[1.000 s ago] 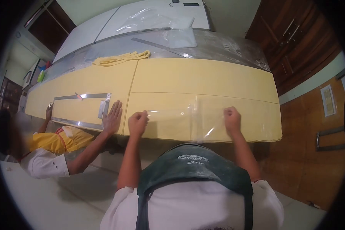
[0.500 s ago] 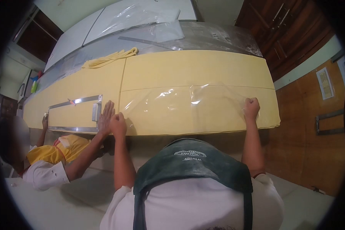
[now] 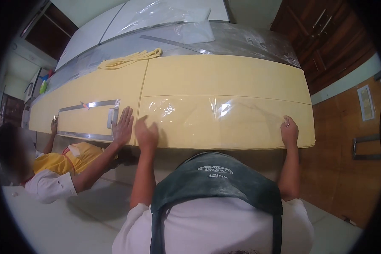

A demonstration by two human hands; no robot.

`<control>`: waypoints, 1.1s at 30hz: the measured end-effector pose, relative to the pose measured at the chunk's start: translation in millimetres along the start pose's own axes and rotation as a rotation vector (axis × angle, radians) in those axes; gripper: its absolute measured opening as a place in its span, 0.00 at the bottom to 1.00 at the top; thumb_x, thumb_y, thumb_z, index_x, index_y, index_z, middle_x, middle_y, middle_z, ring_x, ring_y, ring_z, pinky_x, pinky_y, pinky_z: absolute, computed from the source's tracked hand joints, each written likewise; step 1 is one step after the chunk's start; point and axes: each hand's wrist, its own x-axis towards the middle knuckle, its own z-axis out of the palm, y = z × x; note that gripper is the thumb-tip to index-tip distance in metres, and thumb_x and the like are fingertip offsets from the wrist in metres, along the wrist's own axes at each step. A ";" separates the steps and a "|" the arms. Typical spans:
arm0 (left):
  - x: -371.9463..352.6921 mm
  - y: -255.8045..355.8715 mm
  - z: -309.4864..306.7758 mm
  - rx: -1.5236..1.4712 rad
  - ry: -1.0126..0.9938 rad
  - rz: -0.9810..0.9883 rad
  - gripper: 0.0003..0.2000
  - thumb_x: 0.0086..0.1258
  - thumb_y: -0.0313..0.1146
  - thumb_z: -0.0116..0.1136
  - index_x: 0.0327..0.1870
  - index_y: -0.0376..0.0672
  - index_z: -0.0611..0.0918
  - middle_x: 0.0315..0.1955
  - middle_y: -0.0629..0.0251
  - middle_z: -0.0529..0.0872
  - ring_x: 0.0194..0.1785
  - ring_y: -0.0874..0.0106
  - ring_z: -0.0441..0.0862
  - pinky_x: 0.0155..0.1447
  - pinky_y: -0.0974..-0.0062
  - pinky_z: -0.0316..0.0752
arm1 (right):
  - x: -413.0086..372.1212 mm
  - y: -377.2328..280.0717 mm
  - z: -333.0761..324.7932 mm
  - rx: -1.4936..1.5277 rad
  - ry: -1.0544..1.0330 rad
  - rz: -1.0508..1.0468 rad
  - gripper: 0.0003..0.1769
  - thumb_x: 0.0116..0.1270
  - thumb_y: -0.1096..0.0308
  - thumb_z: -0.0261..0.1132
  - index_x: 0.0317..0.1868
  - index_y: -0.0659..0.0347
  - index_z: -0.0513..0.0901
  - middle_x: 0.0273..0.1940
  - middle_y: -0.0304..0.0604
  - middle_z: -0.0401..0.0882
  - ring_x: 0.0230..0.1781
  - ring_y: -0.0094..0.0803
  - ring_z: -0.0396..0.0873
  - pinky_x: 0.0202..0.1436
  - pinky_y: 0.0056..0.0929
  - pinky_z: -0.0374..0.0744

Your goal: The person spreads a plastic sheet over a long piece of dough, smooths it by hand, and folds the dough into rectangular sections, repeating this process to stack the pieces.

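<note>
The left hand (image 3: pixel 146 134) is open, fingers spread, palm down on the left end of a clear plastic film (image 3: pixel 216 118). The right hand (image 3: pixel 289 132) rests on the film's near right corner with the fingers loosely bent; whether it pinches the edge or only presses on it cannot be told.

Between the two hands the film lies stretched across the near half of a wide yellow sheet (image 3: pixel 224 76), which looks like rolled dough. Its far edge runs along a straight line across the sheet. The film seems mostly flat, though bright glints and a faint crease near its middle suggest it is not yet smoothed down everywhere.

By the look of it, the spreading is done and the pressing flat is only partly done. The far half of this sheet is bare, as is the sheet to the left beyond the seam.

Just left of the left hand, a co-worker's hand (image 3: pixel 123 125) lies flat on that neighbouring sheet, beside a metal frame (image 3: pixel 89 104). Further out, a heap of yellow strips (image 3: pixel 129 60) sits at the sheet's far edge. A long ruler (image 3: pixel 173 43) and more loose plastic (image 3: pixel 190 31) lie on the steel table (image 3: pixel 249 40) beyond.
</note>
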 end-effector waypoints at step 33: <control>8.1 39.1 60.5 0.488 -0.374 -0.057 0.45 0.72 0.54 0.53 0.81 0.36 0.51 0.82 0.45 0.47 0.84 0.46 0.41 0.80 0.38 0.40 | 18.9 48.1 -3.8 -0.199 -0.108 -0.316 0.11 0.73 0.64 0.59 0.46 0.63 0.70 0.74 0.66 0.61 0.75 0.63 0.59 0.76 0.66 0.56</control>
